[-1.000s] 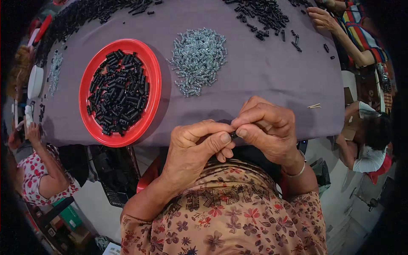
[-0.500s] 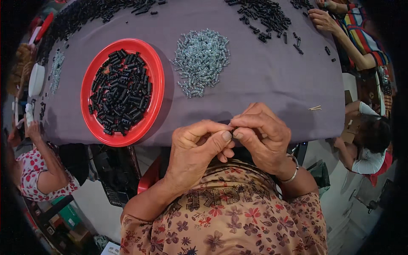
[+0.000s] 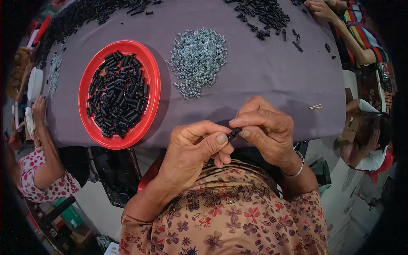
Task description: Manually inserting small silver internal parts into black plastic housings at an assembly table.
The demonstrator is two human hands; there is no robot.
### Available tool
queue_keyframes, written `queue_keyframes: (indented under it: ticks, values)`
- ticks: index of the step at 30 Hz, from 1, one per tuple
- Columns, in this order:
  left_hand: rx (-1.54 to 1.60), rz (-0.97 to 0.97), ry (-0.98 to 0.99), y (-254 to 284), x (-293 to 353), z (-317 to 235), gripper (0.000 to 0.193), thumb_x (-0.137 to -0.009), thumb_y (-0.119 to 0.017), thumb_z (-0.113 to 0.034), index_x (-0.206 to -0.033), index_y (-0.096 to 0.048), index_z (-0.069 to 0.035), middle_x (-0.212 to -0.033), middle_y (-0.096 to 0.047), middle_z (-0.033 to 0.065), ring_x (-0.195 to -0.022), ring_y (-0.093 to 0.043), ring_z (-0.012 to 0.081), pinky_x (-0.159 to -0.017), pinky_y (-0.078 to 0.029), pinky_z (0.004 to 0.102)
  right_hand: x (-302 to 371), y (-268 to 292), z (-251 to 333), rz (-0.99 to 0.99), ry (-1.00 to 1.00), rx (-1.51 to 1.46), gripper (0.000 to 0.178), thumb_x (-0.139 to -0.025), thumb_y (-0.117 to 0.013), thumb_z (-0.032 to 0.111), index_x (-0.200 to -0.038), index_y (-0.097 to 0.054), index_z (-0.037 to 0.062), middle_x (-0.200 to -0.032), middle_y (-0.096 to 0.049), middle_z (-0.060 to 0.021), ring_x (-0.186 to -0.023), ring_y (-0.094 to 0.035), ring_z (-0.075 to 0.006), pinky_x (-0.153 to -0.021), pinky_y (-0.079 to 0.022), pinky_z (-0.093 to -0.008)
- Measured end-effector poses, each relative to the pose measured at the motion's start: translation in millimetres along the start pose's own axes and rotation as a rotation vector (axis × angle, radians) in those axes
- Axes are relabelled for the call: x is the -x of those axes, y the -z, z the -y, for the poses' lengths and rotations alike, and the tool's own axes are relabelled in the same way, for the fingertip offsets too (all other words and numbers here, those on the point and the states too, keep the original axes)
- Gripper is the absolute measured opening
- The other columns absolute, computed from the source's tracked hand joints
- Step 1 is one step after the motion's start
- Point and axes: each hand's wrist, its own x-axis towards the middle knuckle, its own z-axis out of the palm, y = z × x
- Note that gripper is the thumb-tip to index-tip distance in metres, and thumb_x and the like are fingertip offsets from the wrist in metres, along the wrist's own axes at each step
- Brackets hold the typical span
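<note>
In front of my body, at the table's near edge, a small black plastic piece point(image 3: 233, 134) sits between my fingertips. My left hand point(image 3: 196, 142) pinches one end between thumb and index finger, its other fingers curled beneath. From the other side, thumb and fingertips of my right hand point(image 3: 268, 132) close on the piece's right end. Whether it is one part or two joined parts I cannot tell. A red oval tray point(image 3: 85, 112) left of my hands holds many black cylindrical plastic pieces point(image 3: 119, 95). Beyond my hands lies a heap of small metal springs point(image 3: 199, 59).
A grey-purple cloth covers the table point(image 3: 272, 68). More black pieces lie heaped at the far left point(image 3: 85, 17) and far right point(image 3: 267, 19). Two thin sticks point(image 3: 315, 106) rest near the right edge. Co-workers sit at both sides, with a hand point(image 3: 318, 10) at the far right corner.
My fingertips have drawn slightly apart, so more of the black piece shows between them. The left co-worker's arm has moved farther forward. A person at right has raised a hand to their head.
</note>
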Motion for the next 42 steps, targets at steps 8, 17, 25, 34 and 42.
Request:
queue_keyframes:
  ticks: [8,17,25,34,42]
  values:
    - [-0.039,-0.011,0.026,-1,0,0,0.016,-0.088,-0.06,-0.009,-0.098,-0.063,0.003,-0.075,-0.064,0.0092,-0.063,-0.061,0.0115,-0.055,-0.05,0.0213,3,-2,-9,-0.026,0.017,-0.068,0.011,-0.075,-0.067,0.001,-0.086,-0.067,0.0011,-0.077,-0.064,-0.007,-0.071,-0.057,-0.0146,-0.06,-0.044,-0.0254]
    - [-0.478,-0.118,-0.304,-10,3,7,0.013,-0.088,-0.058,-0.004,-0.098,-0.064,0.002,-0.081,-0.061,0.0043,-0.067,-0.06,0.0074,-0.057,-0.049,0.0184,12,-16,-6,-0.09,-0.133,-0.271,0.011,-0.079,-0.062,-0.005,-0.09,-0.061,-0.0029,-0.084,-0.057,-0.0086,-0.08,-0.053,-0.0169,-0.075,-0.045,-0.0305]
    - [-0.297,-0.111,-0.2,-5,0,4,0.015,-0.089,-0.058,-0.005,-0.1,-0.063,0.002,-0.081,-0.062,0.0063,-0.069,-0.061,0.0099,-0.058,-0.05,0.0202,11,-16,-7,-0.138,-0.164,-0.348,0.014,-0.081,-0.063,-0.003,-0.095,-0.065,-0.0015,-0.087,-0.058,-0.0057,-0.076,-0.056,-0.0083,-0.063,-0.045,-0.0193]
    - [-0.089,-0.06,-0.051,-2,-1,-1,0.016,-0.088,-0.059,-0.007,-0.1,-0.062,0.003,-0.08,-0.065,0.0103,-0.068,-0.063,0.0131,-0.059,-0.051,0.0214,7,-11,-10,-0.07,-0.191,-0.381,0.014,-0.083,-0.062,-0.001,-0.097,-0.065,-0.0019,-0.088,-0.058,-0.0052,-0.077,-0.056,-0.008,-0.064,-0.045,-0.0192]
    - [-0.165,-0.119,-0.079,-6,0,5,0.014,-0.088,-0.06,-0.006,-0.098,-0.063,0.003,-0.079,-0.065,0.0088,-0.068,-0.062,0.0115,-0.058,-0.051,0.0211,7,-12,-12,-0.032,-0.224,-0.363,0.011,-0.084,-0.063,0.002,-0.094,-0.066,-0.0006,-0.084,-0.057,-0.0028,-0.072,-0.053,-0.0056,-0.06,-0.043,-0.0175]
